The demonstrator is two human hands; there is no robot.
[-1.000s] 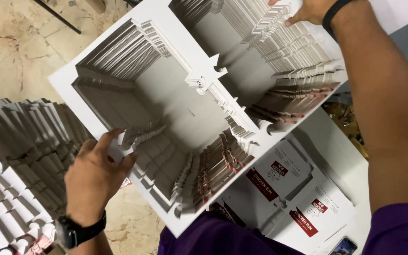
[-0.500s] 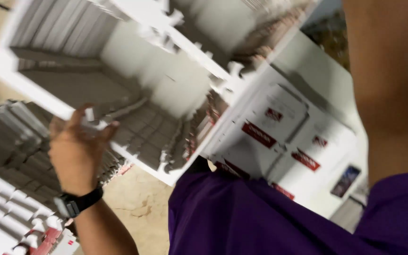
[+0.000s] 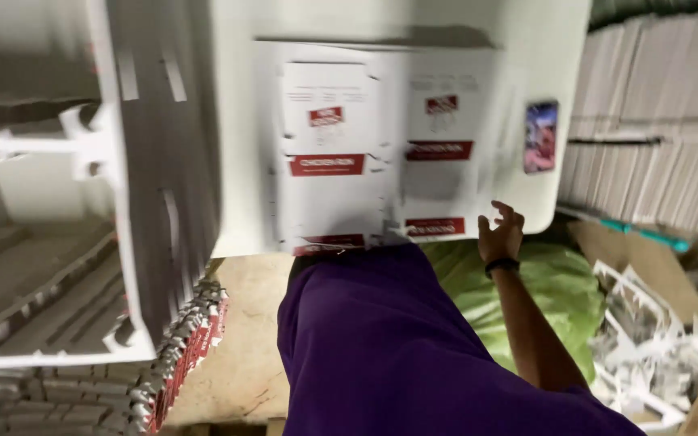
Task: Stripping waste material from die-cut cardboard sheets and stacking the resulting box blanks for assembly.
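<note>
- Right hand (image 3: 501, 232), lower centre-right of frame: fingers spread and loosely curled, holding nothing. It sits at the lower edge of the white table (image 3: 551, 48); contact cannot be confirmed through the blur. Dark band on the wrist.
- Left hand: out of frame, state cannot be told.
- Flat white carton blanks (image 3: 365, 153) with red panels lie on the table, centre of frame, just left of the right hand.
- Phone (image 3: 540, 136) lies on the table, above the hand.
- Large white die-cut sheet (image 3: 135, 202) fills the left of the frame.
- Stacked blanks (image 3: 195, 339) at lower left; more stacks (image 3: 664, 121) upper right.
- Green sack (image 3: 559, 282) and paper scraps (image 3: 648, 339) at lower right.
</note>
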